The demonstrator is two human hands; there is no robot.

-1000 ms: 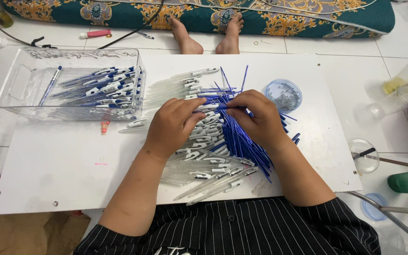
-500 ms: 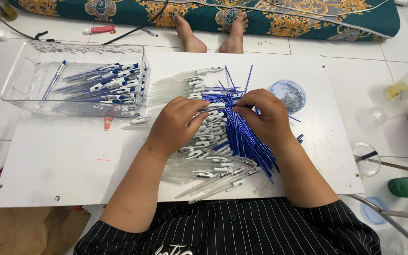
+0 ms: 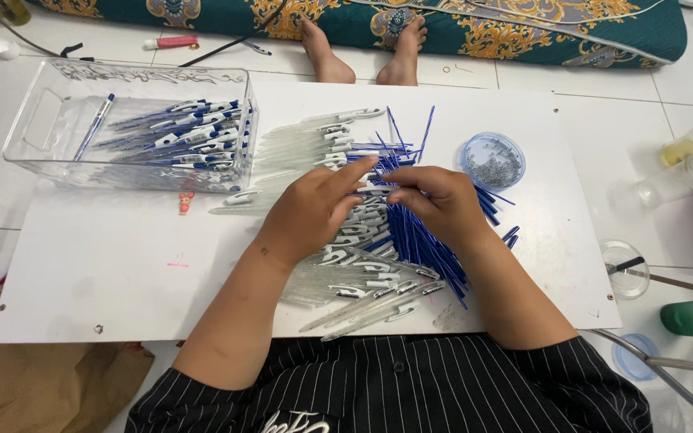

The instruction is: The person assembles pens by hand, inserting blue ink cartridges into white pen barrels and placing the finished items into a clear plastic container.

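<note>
Nearest the camera: black pinstriped shirt point(image 3: 411, 385), both forearms reaching forward over the near edge of a white board point(image 3: 106, 281) that lies on the tiled floor.

Left hand point(image 3: 310, 212): palm down, fingers extended toward the right, fingertips closed on a clear pen barrel point(image 3: 370, 191) held between the two hands. Right hand point(image 3: 439, 200): fingers curled, pinching the same barrel from the other end; the grip detail under the fingers is hidden.

Under and around the hands: pile of clear pen barrels with white clips point(image 3: 354, 277), running from the board's near edge up toward its far edge. Just right of it, touching and partly overlapping, a fan of blue ink refills point(image 3: 419, 240); a few refills stick out past the right hand toward the board's right edge.

Open room: the left near half of the board is bare, apart from a small orange bit point(image 3: 185, 202) by the tray. Right of the refills, a narrow bare strip before the edge.

Farther: round blue dish of small metal springs point(image 3: 492, 160), just beyond the right hand. Far left, a clear plastic tray point(image 3: 34, 128) overhanging the board's left edge, holding assembled blue-and-white pens point(image 3: 186, 136).

Beyond the far edge: two bare feet point(image 3: 362, 56) of another person, against a patterned teal mattress point(image 3: 523, 28).
</note>
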